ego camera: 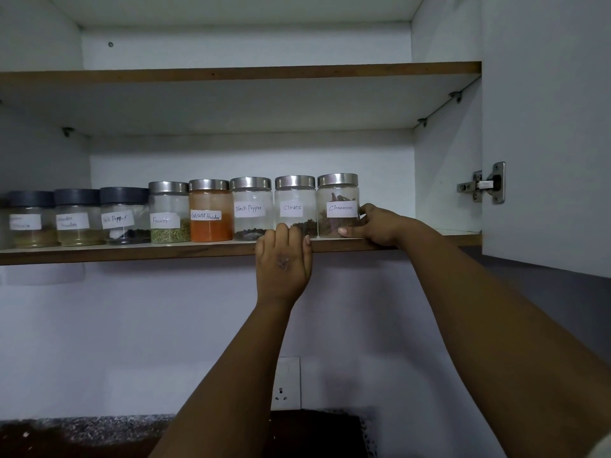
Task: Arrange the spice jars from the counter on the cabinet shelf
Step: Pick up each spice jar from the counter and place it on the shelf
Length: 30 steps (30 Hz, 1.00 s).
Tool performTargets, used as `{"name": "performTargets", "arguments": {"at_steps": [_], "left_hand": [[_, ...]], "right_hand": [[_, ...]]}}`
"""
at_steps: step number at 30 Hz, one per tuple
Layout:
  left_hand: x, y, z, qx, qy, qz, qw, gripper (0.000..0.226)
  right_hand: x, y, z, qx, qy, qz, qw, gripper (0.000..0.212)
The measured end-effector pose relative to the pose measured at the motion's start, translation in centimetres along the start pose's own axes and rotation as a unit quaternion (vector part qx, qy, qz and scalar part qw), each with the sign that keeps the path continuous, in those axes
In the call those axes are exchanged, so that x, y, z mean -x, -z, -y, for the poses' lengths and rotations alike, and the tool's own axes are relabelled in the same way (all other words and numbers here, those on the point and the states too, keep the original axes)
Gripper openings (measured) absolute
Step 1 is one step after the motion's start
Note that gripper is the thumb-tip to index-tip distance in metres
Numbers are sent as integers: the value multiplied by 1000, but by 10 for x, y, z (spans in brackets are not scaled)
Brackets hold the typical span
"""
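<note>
Several labelled spice jars stand in a row on the lower cabinet shelf (132, 251). From the right: Cinnamon jar (337, 196), Cloves jar (294, 200), Black Pepper jar (252, 206), red chilli powder jar (210, 211), Fennel jar (168, 213), then three dark-lidded jars (124, 216). My right hand (373, 226) wraps the right side and base of the Cinnamon jar, thumb in front. My left hand (284, 259) rests on the shelf's front edge, fingertips touching the foot of the Cloves jar.
An upper shelf (238, 72) spans the cabinet above. The open cabinet door (545, 127) with its hinge (484, 185) stands at the right. Shelf room remains right of the Cinnamon jar. A wall socket (286, 383) and the speckled counter (86, 431) lie below.
</note>
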<state>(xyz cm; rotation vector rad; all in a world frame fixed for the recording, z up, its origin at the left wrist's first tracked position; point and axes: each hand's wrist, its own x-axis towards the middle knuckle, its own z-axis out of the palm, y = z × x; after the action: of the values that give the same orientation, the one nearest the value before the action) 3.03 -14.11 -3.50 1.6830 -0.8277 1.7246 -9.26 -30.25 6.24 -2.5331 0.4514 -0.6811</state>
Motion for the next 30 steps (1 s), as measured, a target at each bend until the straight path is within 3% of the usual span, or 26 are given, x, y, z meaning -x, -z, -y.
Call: {"name": "performTargets", "arguments": {"at_steps": [17,25,30], "left_hand": [[1,5,0,15,-1,24,1000,21],[-2,24,-1,35,-4,79,996,20],[0,41,-2,75,0,108,991,19]], "right_hand": [[1,0,-3,6,-17,-8,1000,103],[23,-10,0,74,-23,-52,996,96],[51,-43,0,180,0,-187,966,84]]}}
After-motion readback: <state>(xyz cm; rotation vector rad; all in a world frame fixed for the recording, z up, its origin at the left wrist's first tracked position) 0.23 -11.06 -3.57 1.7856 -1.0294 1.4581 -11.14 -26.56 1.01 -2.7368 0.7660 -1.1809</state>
